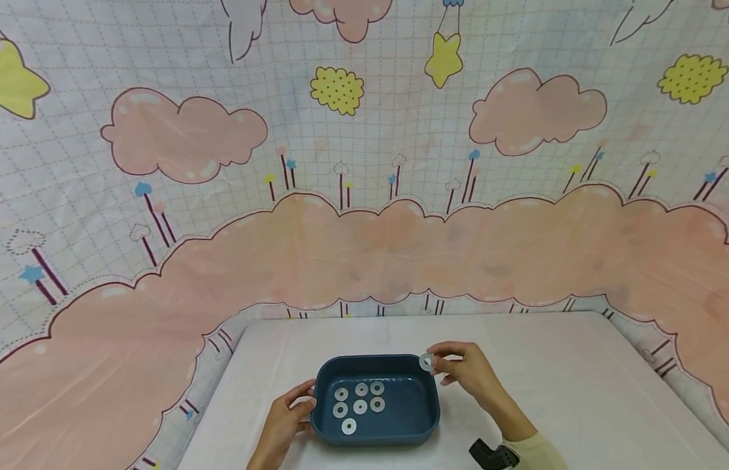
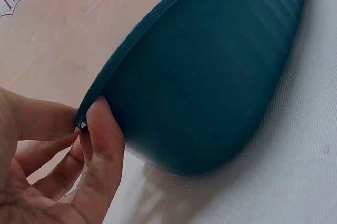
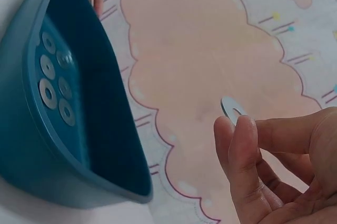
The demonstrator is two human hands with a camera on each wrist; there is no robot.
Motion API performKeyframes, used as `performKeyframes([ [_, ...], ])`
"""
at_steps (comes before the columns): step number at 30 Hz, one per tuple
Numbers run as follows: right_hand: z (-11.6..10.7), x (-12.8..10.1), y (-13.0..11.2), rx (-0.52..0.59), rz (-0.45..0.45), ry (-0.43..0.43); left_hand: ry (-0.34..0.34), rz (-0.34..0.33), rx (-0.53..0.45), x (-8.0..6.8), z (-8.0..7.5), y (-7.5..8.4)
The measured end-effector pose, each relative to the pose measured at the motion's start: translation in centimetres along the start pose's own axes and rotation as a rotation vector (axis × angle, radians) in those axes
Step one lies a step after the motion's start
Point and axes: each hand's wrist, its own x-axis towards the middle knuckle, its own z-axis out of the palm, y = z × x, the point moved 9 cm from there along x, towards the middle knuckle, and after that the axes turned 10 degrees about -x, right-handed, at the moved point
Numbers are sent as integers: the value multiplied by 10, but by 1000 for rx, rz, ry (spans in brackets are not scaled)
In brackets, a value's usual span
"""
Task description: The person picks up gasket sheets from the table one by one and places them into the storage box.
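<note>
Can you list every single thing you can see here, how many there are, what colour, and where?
tub: one, dark blue, on the table between the two hands
washers in the tub: seven, silvery, flat on the tub's floor
washer in the fingers: one, silvery, above the tub's far right corner
table: one, white cover, under everything
backdrop cloth: one, pink clouds and yellow stars, behind the table
black device: one, black, on the right wrist
left hand: one, grip on the tub's left rim
right hand: one, grip pinching the single washer
</note>
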Motion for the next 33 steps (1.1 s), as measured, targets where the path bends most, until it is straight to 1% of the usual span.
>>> performKeyframes([
  [3,8,0,-2,9,-21,-21,6,-2,1,0,0,0],
  [8,21,0,-5,31,-25,-49,7,-6,-4,0,1,-3],
  [17,45,3,-7,80,-38,-105,11,19,-22,2,1,-3],
  [22,60,5,-4,109,-25,-134,11,24,-19,1,3,-1],
  [30,84,10,4,117,13,-186,23,13,-7,1,3,-1],
  [33,92,12,7,140,28,-208,25,13,-8,1,3,-2],
])
